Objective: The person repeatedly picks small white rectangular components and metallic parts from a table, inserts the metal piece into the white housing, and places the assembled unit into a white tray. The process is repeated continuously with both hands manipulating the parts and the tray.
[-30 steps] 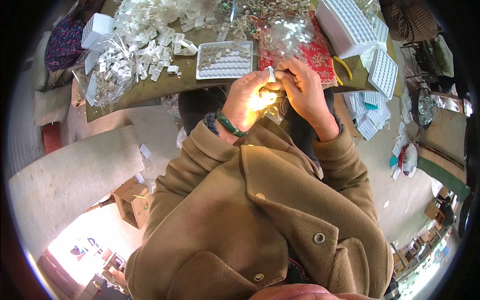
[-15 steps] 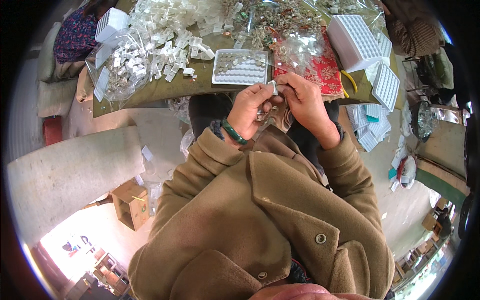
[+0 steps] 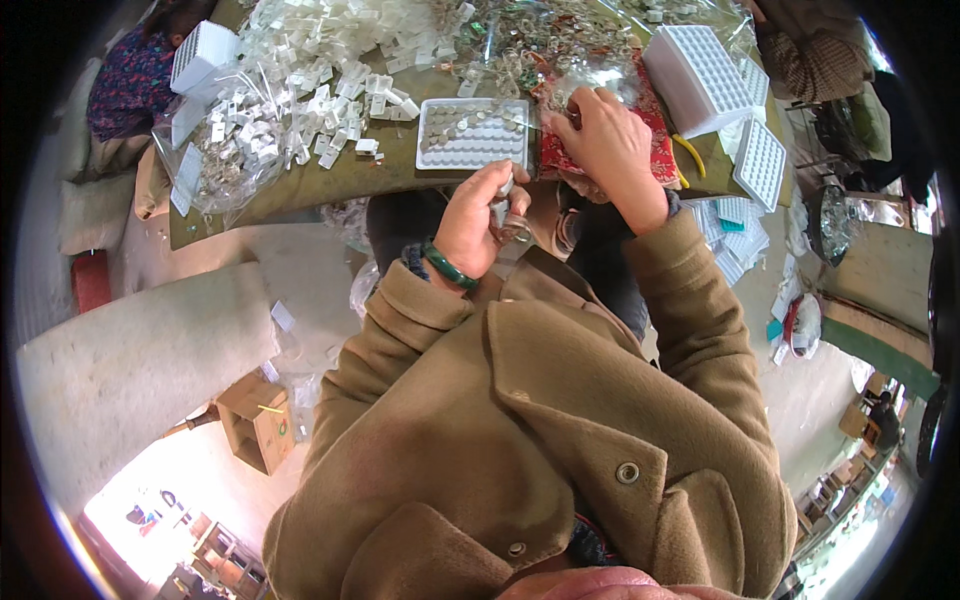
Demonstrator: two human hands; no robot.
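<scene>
My left hand (image 3: 474, 222) is raised in front of the table's near edge, a green bangle at its wrist. Its fingers are curled around some small shiny pieces (image 3: 508, 222), pale and silvery, partly covered by the fingers; their kind is unclear. Over the red patterned cloth (image 3: 655, 125) my right hand (image 3: 615, 150) reaches down, fingers bent and thumb apart from them. Its fingertips are beside a clear plastic bag and small pieces, and nothing shows between them. Left of that cloth lies a white compartment tray (image 3: 470, 160) with small round pieces in part of its pockets.
White plastic parts (image 3: 340, 95) are heaped at the left, beside a clear bag (image 3: 240, 140) of similar parts. Stacked white trays (image 3: 700, 80) and yellow-handled pliers (image 3: 688, 155) are at the right. Small metallic pieces (image 3: 550, 40) cover the back. A person (image 3: 135, 80) sits at far left.
My hands have come apart. The right one has gone forward to the red cloth; the left has stayed near its place, keeping the small pieces. The white bit between the fingertips is no longer visible.
</scene>
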